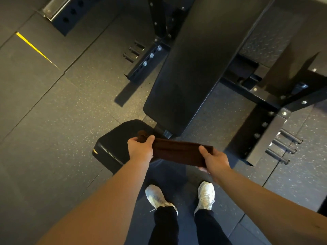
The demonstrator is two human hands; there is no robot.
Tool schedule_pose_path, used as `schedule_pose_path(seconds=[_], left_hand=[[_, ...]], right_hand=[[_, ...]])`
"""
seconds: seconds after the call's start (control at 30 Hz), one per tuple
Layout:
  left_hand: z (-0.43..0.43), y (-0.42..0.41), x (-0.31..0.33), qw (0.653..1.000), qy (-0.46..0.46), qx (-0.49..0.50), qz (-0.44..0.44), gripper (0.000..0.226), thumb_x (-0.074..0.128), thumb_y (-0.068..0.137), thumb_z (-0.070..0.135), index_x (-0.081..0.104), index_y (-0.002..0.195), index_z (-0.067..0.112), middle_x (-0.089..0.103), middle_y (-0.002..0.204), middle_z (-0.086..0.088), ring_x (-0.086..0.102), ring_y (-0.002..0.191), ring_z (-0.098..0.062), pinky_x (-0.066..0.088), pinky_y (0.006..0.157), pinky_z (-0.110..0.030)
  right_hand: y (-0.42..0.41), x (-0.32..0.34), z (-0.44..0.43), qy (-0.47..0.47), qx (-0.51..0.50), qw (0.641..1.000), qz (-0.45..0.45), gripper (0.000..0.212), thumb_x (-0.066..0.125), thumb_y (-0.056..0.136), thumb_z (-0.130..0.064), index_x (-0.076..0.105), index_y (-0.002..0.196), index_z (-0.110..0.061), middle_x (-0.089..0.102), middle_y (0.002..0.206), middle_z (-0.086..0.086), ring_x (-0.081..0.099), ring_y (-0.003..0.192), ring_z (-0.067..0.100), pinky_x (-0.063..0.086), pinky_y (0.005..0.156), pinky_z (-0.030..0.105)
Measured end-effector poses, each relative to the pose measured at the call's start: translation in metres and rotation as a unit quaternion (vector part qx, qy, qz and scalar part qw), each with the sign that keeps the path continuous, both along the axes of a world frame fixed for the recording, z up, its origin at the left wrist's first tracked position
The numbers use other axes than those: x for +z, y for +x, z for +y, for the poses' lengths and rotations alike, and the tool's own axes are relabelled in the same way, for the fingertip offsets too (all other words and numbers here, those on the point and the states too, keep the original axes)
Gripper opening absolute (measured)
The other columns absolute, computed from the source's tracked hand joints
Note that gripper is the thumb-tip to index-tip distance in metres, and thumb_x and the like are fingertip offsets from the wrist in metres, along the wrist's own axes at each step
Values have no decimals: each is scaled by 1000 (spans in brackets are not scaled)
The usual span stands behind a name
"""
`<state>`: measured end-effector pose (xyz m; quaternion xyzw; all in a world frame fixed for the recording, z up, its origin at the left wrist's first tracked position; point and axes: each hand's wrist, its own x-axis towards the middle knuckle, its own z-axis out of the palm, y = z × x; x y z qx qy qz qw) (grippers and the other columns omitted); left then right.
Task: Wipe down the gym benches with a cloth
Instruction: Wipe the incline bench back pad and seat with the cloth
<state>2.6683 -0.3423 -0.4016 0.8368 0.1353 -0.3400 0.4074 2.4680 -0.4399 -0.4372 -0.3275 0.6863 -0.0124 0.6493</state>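
The brown cloth [178, 151] is held stretched between the left hand [140, 147] and right hand [215, 160], fingers curled round its ends, near the seat pad [113, 144], so wiping the long bench surface [191, 68] seems not yet begun.

The view was dim and warm-toned, with soft, grainy detail. Light came from overhead, giving a dull sheen to the bench pad [194, 59] and deep shadows beneath the frame [261, 96] at right. Lines bowed near the edges; the forearms [109, 200] at the bottom looked stretched.
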Motion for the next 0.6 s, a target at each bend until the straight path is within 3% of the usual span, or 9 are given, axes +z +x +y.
schedule_pose_path(seconds=[0.1, 0.2, 0.27, 0.37, 0.47, 0.53, 0.6], left_hand=[[1, 3, -2, 998, -14, 45, 49, 59, 82, 85, 33, 54, 132, 13, 67, 115, -14, 71, 96, -30, 65, 72, -42], [0, 5, -2, 997, -16, 25, 64, 59, 82, 85, 28, 53, 135, 17, 66, 120, -13, 68, 103, -30, 63, 83, -47], [-1, 6, -4, 998, -16, 10, 57, 65, 82, 85, 23, 48, 141, 19, 62, 128, -12, 65, 111, -32, 61, 88, -50], [-6, 4, 0, 999, 19, -17, -33, 69, 75, 92, 20, 36, 150, 20, 56, 135, -11, 60, 121, -34, 55, 99, -50], [-10, 1, 4, 986, 29, -93, -136, 69, 67, 98, 20, 29, 155, 23, 55, 140, -9, 57, 129, -32, 50, 103, -44], [-11, -4, 2, 949, 37, -230, -214, 67, 63, 99, 22, 28, 156, 27, 58, 140, -3, 59, 128, -25, 51, 105, -45], [-10, -13, -1, 872, 61, -395, -282, 65, 62, 100, 28, 28, 155, 33, 64, 133, 3, 65, 120, -16, 56, 98, -42]], right_hand=[[1, 13, -10, 23, -39, 999, 6, 37, 61, 97, -49, 55, 117, -19, 71, 105, 11, 77, 74, 30, 64, 77, 43], [5, 20, -17, 69, -178, 980, -56, 33, 59, 99, -43, 52, 115, -15, 64, 107, 7, 69, 95, 28, 59, 88, 42], [10, 24, -20, 108, -276, 946, -131, 31, 60, 100, -36, 52, 116, -11, 64, 110, 8, 65, 100, 27, 57, 84, 43], [16, 24, -20, 123, -325, 924, -163, 34, 62, 99, -34, 54, 122, -11, 68, 118, 11, 69, 103, 28, 60, 76, 44], [23, 20, -14, 115, -294, 937, -148, 32, 62, 98, -35, 56, 119, -12, 69, 116, 10, 70, 101, 26, 59, 70, 40], [28, 19, -7, 129, -248, 950, -140, 30, 59, 100, -37, 57, 117, -13, 70, 113, 10, 70, 100, 27, 59, 70, 41], [34, 16, 3, 156, -203, 955, -149, 34, 54, 102, -41, 59, 120, -13, 71, 116, 12, 70, 105, 31, 60, 83, 50]])
